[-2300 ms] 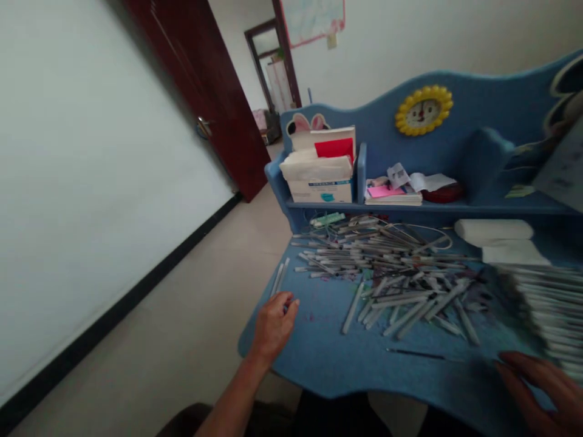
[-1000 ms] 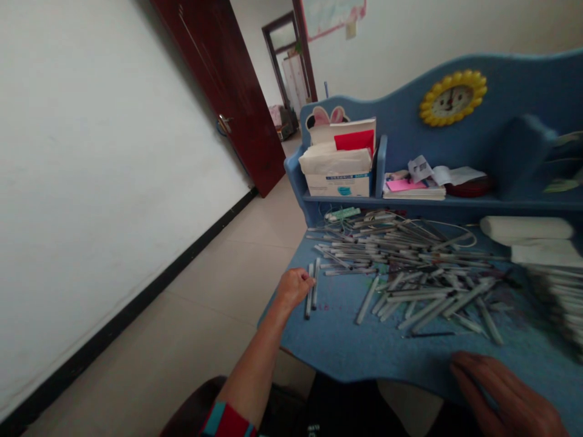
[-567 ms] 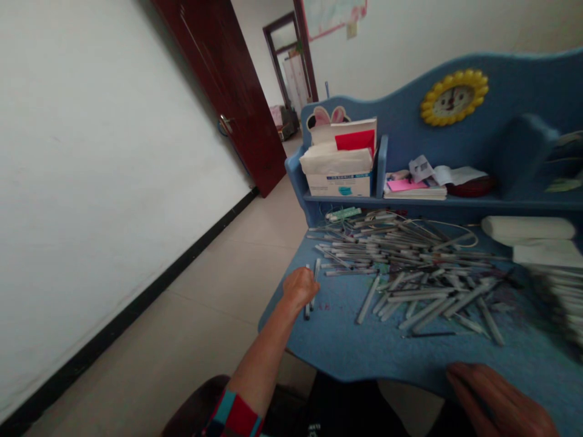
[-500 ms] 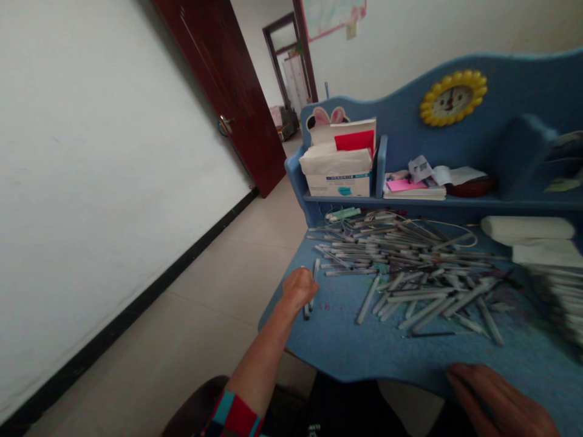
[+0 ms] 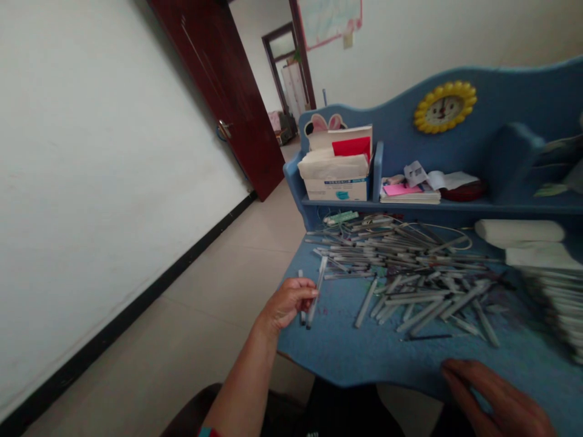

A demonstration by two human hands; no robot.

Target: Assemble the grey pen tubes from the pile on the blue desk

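Note:
My left hand (image 5: 291, 301) is at the left side of the blue desk (image 5: 339, 355), thumb and fingers closed on a slim pale pen (image 5: 323, 267) with a dark lower end. A second pen (image 5: 303, 317) shows just beside it, partly hidden by the fingers. My right hand (image 5: 498, 397) rests near the desk's front edge, loosely curved with a gap between thumb and fingers; nothing shows in it. Between the hands a single pen (image 5: 365, 303) lies apart from a large loose heap of pens (image 5: 364, 249).
More pens (image 5: 558, 303) lie stacked at the right. Behind them is a white roll (image 5: 521, 232). The desk's shelf carries a mask box (image 5: 336, 189), papers (image 5: 410, 195) and a yellow clock (image 5: 444, 109). A dark red door (image 5: 232, 103) stands beyond the left edge.
My left hand has turned from a back-up fist to show its thumb side, shifting slightly down and left, with the pen now more visible. The right hand has barely moved; the view has tilted slightly.

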